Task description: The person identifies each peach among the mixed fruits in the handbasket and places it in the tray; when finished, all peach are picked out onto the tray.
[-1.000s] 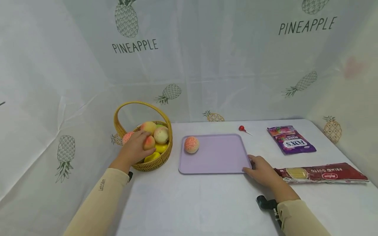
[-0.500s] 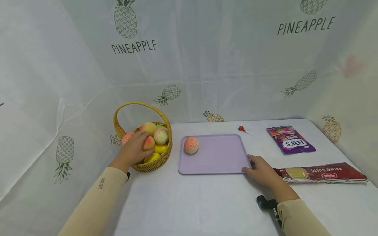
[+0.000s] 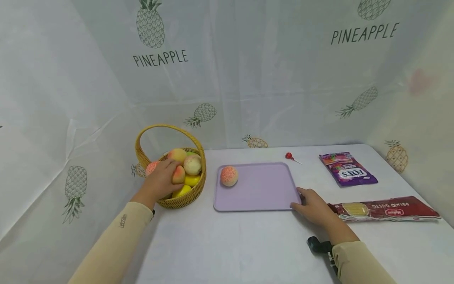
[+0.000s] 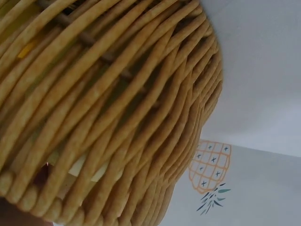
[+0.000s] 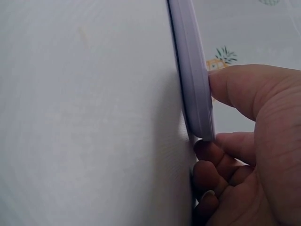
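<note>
My left hand [image 3: 160, 179] reaches over the near-left rim of the wicker basket [image 3: 181, 202], its fingers and thumb round a peach [image 3: 178, 174] lying among the other fruit. In the left wrist view the woven wall of the basket [image 4: 108, 113] fills most of the frame and hides the fingers. With thumb on the rim and fingers curled at the edge, my right hand [image 3: 313, 207] holds the near right corner of a lilac tray [image 3: 262, 189]. The right wrist view shows that tray edge [image 5: 195, 84] close over the white tabletop. A speckled pink peach [image 3: 229, 176] sits at the tray's left.
Yellow fruit [image 3: 192, 180], a pale round fruit [image 3: 192, 165] and another peach [image 3: 177, 155] fill the basket under its arched handle [image 3: 166, 126]. A red lollipop [image 3: 289, 156] lies behind the tray. Rightward are a purple candy bag [image 3: 348, 169] and a long dark-red packet [image 3: 386, 209].
</note>
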Demonstrator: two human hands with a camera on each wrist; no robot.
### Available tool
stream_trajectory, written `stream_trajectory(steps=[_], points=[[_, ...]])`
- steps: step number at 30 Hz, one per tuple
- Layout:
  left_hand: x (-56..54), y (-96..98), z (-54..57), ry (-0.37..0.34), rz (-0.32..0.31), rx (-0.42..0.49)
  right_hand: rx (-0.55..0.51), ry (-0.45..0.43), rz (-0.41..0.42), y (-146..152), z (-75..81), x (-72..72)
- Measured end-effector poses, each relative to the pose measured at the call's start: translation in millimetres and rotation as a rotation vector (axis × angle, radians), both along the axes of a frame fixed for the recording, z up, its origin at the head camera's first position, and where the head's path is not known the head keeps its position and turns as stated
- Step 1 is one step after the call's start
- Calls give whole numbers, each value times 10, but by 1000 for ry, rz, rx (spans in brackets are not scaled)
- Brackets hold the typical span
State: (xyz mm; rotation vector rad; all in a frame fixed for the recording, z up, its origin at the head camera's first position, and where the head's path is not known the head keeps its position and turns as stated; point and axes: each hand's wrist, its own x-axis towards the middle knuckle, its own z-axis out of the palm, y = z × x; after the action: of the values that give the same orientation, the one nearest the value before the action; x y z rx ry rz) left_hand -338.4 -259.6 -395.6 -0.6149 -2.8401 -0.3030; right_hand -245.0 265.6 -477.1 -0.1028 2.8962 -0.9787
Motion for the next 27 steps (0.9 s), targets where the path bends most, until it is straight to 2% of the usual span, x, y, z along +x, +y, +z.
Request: stream_trajectory(steps=[8,27], points=[[-25,8,-41,6,10,31,5,1,-7,1,-27,-9],[7,8,-56,-21,-3,97,11,16,-8,-18,-27,9]])
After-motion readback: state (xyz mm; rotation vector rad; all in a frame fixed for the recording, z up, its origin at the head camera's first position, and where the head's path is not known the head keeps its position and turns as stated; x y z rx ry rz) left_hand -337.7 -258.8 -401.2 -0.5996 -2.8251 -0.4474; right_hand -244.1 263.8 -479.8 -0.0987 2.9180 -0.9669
